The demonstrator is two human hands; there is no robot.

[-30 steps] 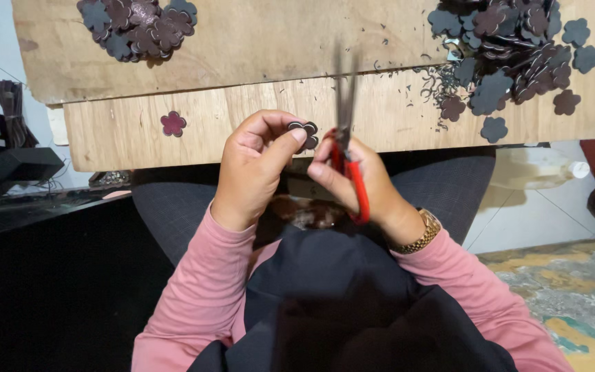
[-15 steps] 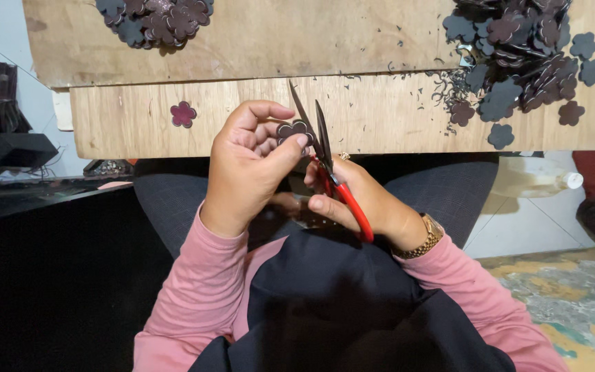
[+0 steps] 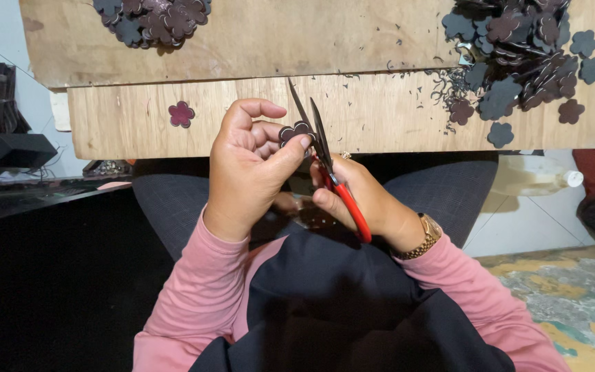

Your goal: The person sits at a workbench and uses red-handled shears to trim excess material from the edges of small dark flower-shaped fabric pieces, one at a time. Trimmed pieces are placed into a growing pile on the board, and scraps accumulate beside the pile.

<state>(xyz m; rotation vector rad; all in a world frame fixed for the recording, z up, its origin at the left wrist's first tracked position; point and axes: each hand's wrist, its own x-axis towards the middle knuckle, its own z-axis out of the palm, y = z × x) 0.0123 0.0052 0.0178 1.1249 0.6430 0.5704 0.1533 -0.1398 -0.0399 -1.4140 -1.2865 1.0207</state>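
My left hand (image 3: 253,165) pinches a small dark flower-shaped cutout (image 3: 295,131) between thumb and fingers, above my lap. My right hand (image 3: 363,200) grips red-handled scissors (image 3: 325,158), blades slightly apart and pointing up, their edges at the right side of the cutout. Both hands hover in front of the lower wooden board (image 3: 380,110).
A single maroon flower piece (image 3: 181,114) lies on the lower board. Piles of dark flower cutouts sit at the top left (image 3: 153,17) and top right (image 3: 525,55), with thin trimmings scattered nearby. A black box (image 3: 15,148) stands at the left; a plastic bottle (image 3: 535,180) lies at the right.
The scissors have tilted from upright towards the left, and their blades have opened slightly at the cutout. My left hand has turned the piece a little.
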